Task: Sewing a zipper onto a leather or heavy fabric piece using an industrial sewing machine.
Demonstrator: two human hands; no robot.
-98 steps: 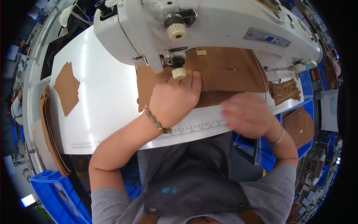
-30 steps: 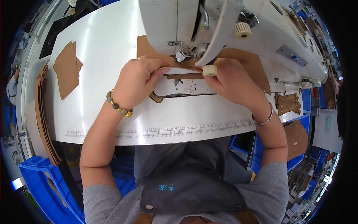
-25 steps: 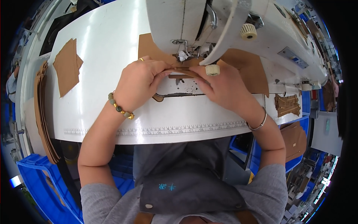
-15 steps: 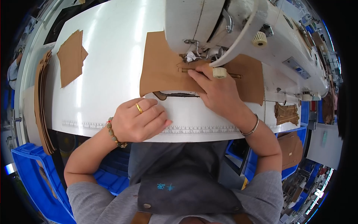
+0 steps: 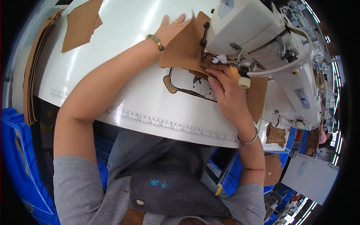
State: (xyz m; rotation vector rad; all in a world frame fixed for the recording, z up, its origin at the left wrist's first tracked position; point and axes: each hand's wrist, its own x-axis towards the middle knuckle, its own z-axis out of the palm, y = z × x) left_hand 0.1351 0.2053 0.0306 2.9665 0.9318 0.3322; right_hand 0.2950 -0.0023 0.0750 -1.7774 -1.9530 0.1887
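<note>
A brown leather-like panel (image 5: 182,50) lies beneath the head of a white sewing machine (image 5: 240,33), its left part bent upward. My right hand (image 5: 230,93) pinches the panel's near edge, close to the needle area. At the far left side of the panel is my left hand (image 5: 172,30), arm stretched forward. Its visible fingers are straight and apart, while part of the hand is hidden by the raised panel. Below the lifted edge shows the machine's bed plate (image 5: 191,84), with dark specks on it and a tan oval cutout beside it.
Brown cut pieces (image 5: 80,26) lie at the far left of the white table (image 5: 123,82). A stack of brown panels (image 5: 32,75) stands along the left edge. A ruler strip (image 5: 161,125) runs along the front. Blue bins (image 5: 22,150) sit below; small brown pieces (image 5: 275,135) lie right.
My left hand has moved from the table's front to the panel's far left side. The panel's left part has been lifted and bent, uncovering the bed plate. The view has turned.
</note>
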